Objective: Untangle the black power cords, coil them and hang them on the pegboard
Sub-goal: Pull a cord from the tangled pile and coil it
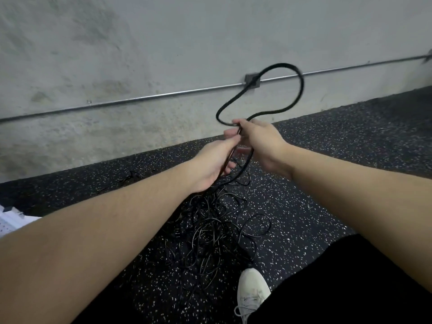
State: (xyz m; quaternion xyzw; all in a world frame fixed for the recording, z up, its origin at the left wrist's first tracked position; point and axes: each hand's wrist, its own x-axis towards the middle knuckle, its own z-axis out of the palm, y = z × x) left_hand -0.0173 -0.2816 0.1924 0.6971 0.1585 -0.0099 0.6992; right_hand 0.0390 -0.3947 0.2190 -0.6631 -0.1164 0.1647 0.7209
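While your left hand [214, 163] and right hand [261, 146] are pinching one black cord [300, 90] with curled fingers, its loop is arching toward 12 o'clock near the wall [140, 54]; the tangled pile [210, 230] is lying at 6 o'clock on open speckled floor [339, 160].

A tangle of black cords [210, 232] covers the floor [327, 183] below the hands, with a white shoe [253, 291] at its near edge. Bare floor lies right and left. A raised cord loop [275, 90] stands before the wall [140, 54] and conduit [117, 102].
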